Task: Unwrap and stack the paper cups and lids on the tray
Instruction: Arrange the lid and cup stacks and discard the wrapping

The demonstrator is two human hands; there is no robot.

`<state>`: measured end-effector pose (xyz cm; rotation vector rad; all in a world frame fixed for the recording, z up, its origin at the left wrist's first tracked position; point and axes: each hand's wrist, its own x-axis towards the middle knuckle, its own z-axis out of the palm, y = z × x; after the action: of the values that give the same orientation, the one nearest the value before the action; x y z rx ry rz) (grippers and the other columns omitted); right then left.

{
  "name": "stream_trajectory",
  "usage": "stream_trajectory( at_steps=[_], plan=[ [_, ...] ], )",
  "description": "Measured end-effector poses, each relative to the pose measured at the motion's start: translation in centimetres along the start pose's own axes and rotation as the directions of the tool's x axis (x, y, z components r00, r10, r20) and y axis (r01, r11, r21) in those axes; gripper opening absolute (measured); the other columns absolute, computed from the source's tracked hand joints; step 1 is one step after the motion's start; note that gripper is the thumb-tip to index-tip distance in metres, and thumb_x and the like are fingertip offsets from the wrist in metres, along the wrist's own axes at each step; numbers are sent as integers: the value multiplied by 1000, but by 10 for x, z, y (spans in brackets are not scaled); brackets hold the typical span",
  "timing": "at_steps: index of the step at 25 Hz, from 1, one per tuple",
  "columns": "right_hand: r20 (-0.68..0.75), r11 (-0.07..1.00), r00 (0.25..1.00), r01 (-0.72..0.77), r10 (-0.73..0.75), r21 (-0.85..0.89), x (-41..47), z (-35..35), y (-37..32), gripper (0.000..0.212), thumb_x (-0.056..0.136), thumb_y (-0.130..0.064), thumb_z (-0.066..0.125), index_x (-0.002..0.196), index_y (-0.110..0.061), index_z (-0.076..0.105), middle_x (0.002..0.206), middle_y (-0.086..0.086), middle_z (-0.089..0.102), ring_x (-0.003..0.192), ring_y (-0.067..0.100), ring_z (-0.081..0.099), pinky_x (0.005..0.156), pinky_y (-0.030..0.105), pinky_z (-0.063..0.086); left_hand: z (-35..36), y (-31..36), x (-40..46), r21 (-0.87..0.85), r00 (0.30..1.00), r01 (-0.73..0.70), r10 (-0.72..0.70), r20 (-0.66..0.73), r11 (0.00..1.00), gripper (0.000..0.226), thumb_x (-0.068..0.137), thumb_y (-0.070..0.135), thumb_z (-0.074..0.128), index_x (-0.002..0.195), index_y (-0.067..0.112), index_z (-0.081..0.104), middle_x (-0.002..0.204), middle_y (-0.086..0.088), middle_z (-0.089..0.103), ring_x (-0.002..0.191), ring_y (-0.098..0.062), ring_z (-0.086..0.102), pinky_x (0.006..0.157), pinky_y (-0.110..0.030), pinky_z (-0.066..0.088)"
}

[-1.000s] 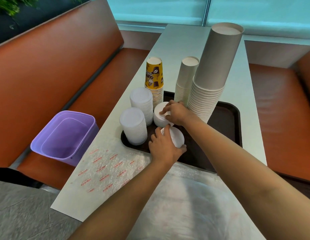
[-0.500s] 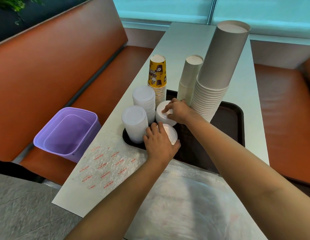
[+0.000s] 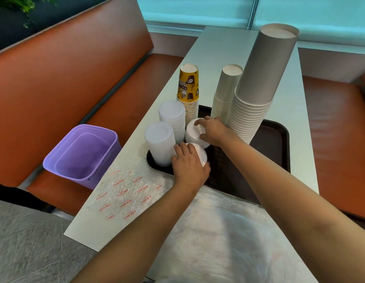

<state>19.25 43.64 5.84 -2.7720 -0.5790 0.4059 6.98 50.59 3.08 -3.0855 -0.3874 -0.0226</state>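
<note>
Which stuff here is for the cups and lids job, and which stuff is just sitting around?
For the job:
tray
yellow cup stack
two plain cup stacks
four lid stacks
left hand
right hand

Just sitting around:
purple bin
plastic wrap
orange bench

Bright, soft daylight comes from the far window (image 3: 198, 11); shadows are faint. Wide-angle bending warps the edges, and the near wrap (image 3: 228, 242) looks blurred.
</note>
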Motion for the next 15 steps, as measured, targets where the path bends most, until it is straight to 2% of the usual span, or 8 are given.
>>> stream_trajectory(
  at_steps=[3,7,12,15],
  plan=[
    [1,1000,1000,-10,10,-13,-1,1,0,52,92,-17,58,141,-19,42,145,3,38,130,30,33,104,40,34,-1,1,-2,68,1000,-17,19,-18,998,75,92,57,38,141,3,24,149,-18,25,136,-34,24,104,-40,31],
    [1,1000,1000,7,-7,-15,-4,1,0,50,91,-18,60,139,-19,46,145,2,39,130,29,34,104,39,34,-1,-1,-3,49,997,-42,44,-60,998,68,92,55,39,137,5,29,138,-15,37,122,-28,39,95,-36,37],
    [-9,999,1000,17,-18,-32,-8,3,-1,46,92,-20,59,136,-19,46,145,3,39,131,28,33,105,39,33,0,-2,-4,34,996,-76,78,-52,996,61,94,57,35,131,8,34,135,-16,39,121,-28,40,93,-35,41],
    [-30,1000,999,21,-22,-16,-10,4,-1,46,91,-21,60,135,-19,47,147,1,37,132,28,31,106,39,32,5,-2,-6,31,988,-74,77,-132,997,64,85,62,45,125,12,45,124,-13,50,110,-26,49,85,-35,44]
  ],
)
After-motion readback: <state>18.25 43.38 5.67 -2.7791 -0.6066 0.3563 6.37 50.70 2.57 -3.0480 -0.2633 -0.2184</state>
